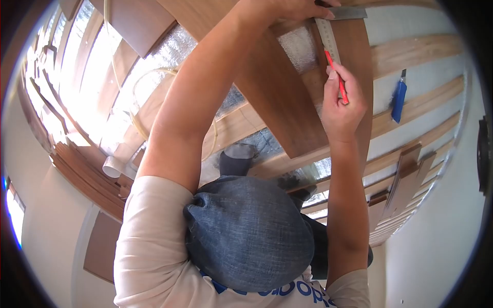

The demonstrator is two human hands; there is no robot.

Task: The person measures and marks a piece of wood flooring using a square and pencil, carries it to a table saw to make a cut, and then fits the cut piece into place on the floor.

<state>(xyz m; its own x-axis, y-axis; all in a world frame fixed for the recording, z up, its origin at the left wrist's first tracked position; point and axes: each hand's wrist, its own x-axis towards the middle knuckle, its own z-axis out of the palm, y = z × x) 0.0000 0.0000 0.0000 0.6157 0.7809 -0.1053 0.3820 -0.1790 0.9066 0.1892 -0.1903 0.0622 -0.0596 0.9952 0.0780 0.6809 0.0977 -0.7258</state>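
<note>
At the top edge my left hand point(298, 7) holds a metal try square point(349, 13) near its corner, with thumb and fingers on it. The square's graduated blade points toward me over a brown floor plank point(358, 77). My right hand point(344, 105) is closed round a red pencil point(336, 77), whose tip is beside the blade's edge. Left of it, a second brown plank point(277, 92) lies slanting across the wooden battens. A blue utility knife point(399, 100) rests to the right of my right hand, blade showing. The top of my left hand is partly cut off.
Wooden battens point(416, 51) run across the floor with pale and silvery foil sheeting between them. Stacked brown strips point(84, 177) lie at the left, near a white roll point(113, 167). Short boards point(405, 174) lie at the right by the wall. A pale hose point(136, 113) curls at the left.
</note>
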